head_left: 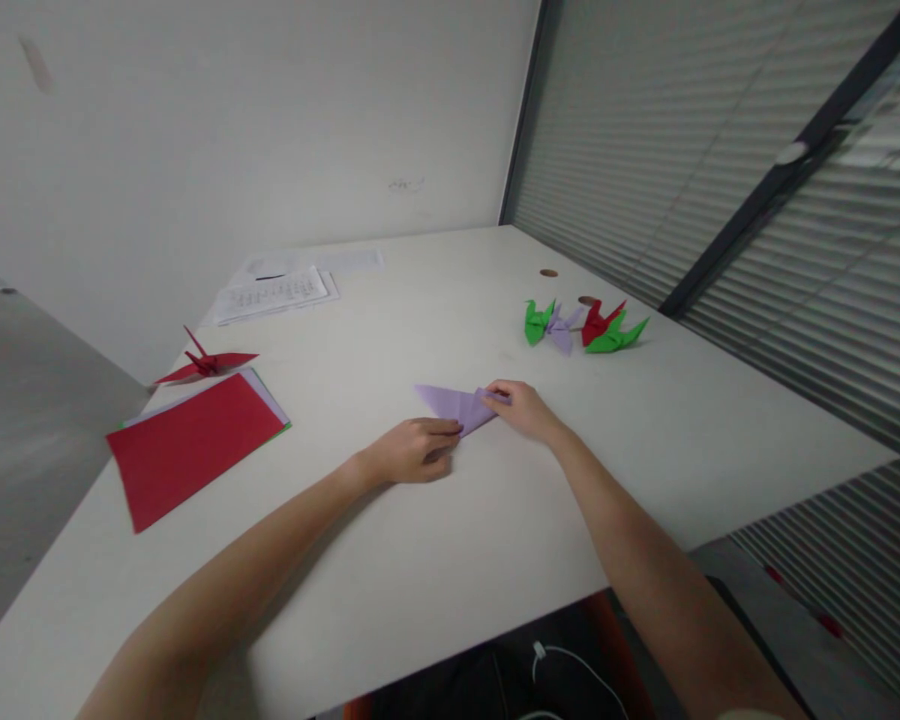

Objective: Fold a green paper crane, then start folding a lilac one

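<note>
At left lie a red paper stack [195, 445] and red crane [206, 365], printed sheets [274, 293] above them, coloured cranes [592, 323] right of centre.

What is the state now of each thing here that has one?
purple paper: folded into a triangle, lying flat, both hands on it.
left hand: curled, fingertips on the paper.
right hand: fingertips on the paper's right end.
sheet stack: unfolded, flat, red on top.
red crane: folded, beside that stack.
four small cranes: folded, grouped together.
printed papers: lying flat.
</note>
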`<action>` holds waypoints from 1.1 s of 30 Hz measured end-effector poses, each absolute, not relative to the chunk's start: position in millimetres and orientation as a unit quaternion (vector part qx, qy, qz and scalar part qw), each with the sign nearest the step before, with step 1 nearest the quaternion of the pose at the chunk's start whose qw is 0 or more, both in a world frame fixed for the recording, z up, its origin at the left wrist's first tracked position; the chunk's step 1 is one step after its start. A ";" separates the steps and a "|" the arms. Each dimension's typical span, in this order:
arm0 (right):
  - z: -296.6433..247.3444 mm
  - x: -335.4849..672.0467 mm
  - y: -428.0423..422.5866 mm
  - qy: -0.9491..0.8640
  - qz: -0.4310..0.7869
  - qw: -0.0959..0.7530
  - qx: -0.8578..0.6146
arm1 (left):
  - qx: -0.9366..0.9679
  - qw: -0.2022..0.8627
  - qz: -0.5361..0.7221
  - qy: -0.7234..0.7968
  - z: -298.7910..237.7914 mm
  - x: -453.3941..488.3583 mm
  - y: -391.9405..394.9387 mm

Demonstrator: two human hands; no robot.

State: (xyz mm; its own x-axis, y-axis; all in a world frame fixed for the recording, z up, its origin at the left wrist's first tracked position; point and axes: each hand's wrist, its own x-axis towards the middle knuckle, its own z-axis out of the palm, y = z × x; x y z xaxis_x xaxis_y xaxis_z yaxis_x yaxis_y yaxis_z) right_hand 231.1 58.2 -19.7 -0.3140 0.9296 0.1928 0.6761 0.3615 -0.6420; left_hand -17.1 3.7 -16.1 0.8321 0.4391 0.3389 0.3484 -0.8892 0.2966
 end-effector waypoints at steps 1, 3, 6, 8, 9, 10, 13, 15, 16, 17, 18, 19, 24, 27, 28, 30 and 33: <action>-20.1 228.7 57.3 -0.777 0.213 0.267 -0.529 | 0.950 0.119 0.203 0.206 -17.0 -17.3 4.4; -21.2 222.9 56.1 -0.779 0.178 0.244 -0.549 | 0.949 0.133 0.199 0.207 -17.9 -18.6 6.6; -24.6 215.3 57.6 -0.780 0.130 0.217 -0.572 | 0.948 0.144 0.192 0.210 -17.1 -20.1 9.6; -27.4 212.1 60.3 -0.780 0.116 0.216 -0.576 | 0.949 0.142 0.191 0.208 -16.1 -20.2 10.7; -28.6 211.0 61.6 -0.778 0.115 0.220 -0.578 | 0.950 0.140 0.189 0.205 -15.6 -20.0 11.1; -29.4 209.9 62.7 -0.774 0.116 0.224 -0.581 | 0.952 0.137 0.187 0.202 -15.3 -19.7 11.3; -29.7 207.2 64.1 -0.756 0.123 0.233 -0.599 | 0.955 0.129 0.182 0.194 -15.2 -18.9 11.7; -28.7 205.8 63.8 -0.745 0.124 0.234 -0.612 | 0.955 0.129 0.184 0.192 -15.6 -18.5 11.6; -28.1 205.4 63.6 -0.742 0.124 0.234 -0.616 | 0.955 0.130 0.186 0.192 -15.8 -18.4 11.6; -27.6 205.1 63.3 -0.740 0.124 0.234 -0.618 | 0.954 0.132 0.187 0.193 -16.0 -18.2 11.5; -27.2 205.0 63.2 -0.740 0.125 0.234 -0.618 | 0.953 0.134 0.189 0.195 -16.1 -18.1 11.4; -27.1 205.0 63.1 -0.740 0.127 0.235 -0.617 | 0.952 0.136 0.191 0.196 -16.2 -18.1 11.4; -28.5 205.6 63.6 -0.737 0.128 0.242 -0.618 | 0.949 0.155 0.192 0.196 -16.5 -19.1 11.8; -29.1 205.7 63.8 -0.735 0.131 0.243 -0.619 | 0.942 0.175 0.192 0.215 -16.3 -19.9 12.4; -29.0 205.7 63.8 -0.734 0.134 0.242 -0.620 | 0.938 0.181 0.192 0.226 -16.0 -19.9 12.7; -28.6 205.8 63.7 -0.734 0.140 0.239 -0.620 | 0.929 0.194 0.193 0.249 -15.4 -19.8 13.3; -28.5 206.0 63.8 -0.736 0.139 0.237 -0.619 | 0.919 0.206 0.196 0.274 -14.7 -18.8 14.2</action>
